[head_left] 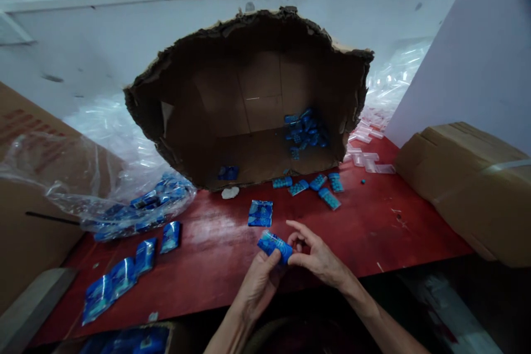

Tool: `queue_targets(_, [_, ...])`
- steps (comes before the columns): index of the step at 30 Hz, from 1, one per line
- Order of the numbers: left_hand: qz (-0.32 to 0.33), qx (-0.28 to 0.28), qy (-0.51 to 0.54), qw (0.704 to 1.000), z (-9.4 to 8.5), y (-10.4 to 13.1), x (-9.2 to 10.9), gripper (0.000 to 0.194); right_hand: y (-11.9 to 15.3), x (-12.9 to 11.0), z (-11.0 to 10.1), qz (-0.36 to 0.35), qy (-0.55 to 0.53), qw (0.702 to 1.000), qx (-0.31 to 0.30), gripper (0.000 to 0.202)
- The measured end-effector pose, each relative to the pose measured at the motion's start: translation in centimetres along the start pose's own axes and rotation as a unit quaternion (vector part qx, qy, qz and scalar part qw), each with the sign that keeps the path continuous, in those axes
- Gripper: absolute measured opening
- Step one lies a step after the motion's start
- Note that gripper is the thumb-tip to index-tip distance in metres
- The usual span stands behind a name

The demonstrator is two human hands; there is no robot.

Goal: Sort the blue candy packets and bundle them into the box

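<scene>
A small blue packet [274, 244] is held between both hands above the red table's front part. My left hand [262, 279] grips its lower side, thumb on top. My right hand [317, 254] pinches its right end between thumb and fingers, with one finger stretched out. Just behind the hands lies a flat blue packet [260, 213]. Farther back, several tubes with blue beads [329, 198] lie before a torn cardboard box [257, 80]. Inside that box are a pile of blue tubes [306, 130] and a dark blue packet [228, 172].
At the left, clear plastic wrap [62, 188] covers many blue packets [153, 199], and several more [124, 276] lie in a row. Clear plastic pieces [371, 161] are at the back right, beside a closed carton [464, 177]. An open box [169, 337] stands below the table edge.
</scene>
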State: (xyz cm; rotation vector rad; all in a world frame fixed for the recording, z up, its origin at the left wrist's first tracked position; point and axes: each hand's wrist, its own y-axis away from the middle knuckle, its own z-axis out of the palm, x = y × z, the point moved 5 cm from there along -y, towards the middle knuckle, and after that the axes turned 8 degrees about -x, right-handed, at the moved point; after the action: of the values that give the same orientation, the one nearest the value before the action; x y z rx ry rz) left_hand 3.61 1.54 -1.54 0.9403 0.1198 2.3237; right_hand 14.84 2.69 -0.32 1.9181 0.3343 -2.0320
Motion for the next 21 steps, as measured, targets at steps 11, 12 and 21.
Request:
queue_targets(11, [0.009,0.031,-0.038,0.999,0.0,-0.1,-0.1,0.021,0.1,1.1,-0.1,0.014,-0.003,1.000,0.008,0.055])
queue_targets(12, [0.009,0.043,-0.039,0.998,-0.2,0.0,-0.1,0.022,0.1,1.2,0.1,0.018,-0.003,1.000,0.000,0.055])
queue_targets(21, [0.122,0.273,0.014,0.954,-8.6,4.6,7.6,0.026,-5.9,-0.4,0.8,-0.030,0.372,0.927,0.020,0.023])
